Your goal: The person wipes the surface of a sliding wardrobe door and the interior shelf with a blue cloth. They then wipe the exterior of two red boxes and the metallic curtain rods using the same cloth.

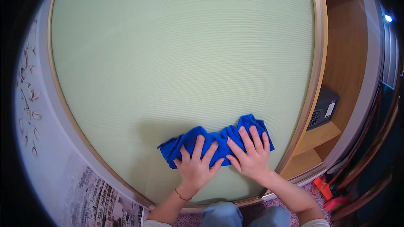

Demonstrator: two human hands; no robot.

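A bunched blue cloth (219, 139) lies against the lower part of a pale green, finely ribbed door panel (181, 59). Spread fingers of my left hand (197, 163) press flat on the cloth's left half, and a thin bracelet (182, 195) circles that wrist. On the cloth's right half rests my right hand (253, 156), open too, its fingers stretched upward and its thumb pointing toward the left hand. Folds of the cloth rise between and above the two hands. What lies under the palms is hidden.
A wooden cabinet (343, 54) with shelves stands at the right, holding a dark safe (323, 108) with a keypad. Metal trim (316, 25) edges the panel. The left wall (54, 143) carries a flower pattern. My knees (221, 215) are below, over pinkish carpet (189, 220); an orange object (322, 188) lies lower right.
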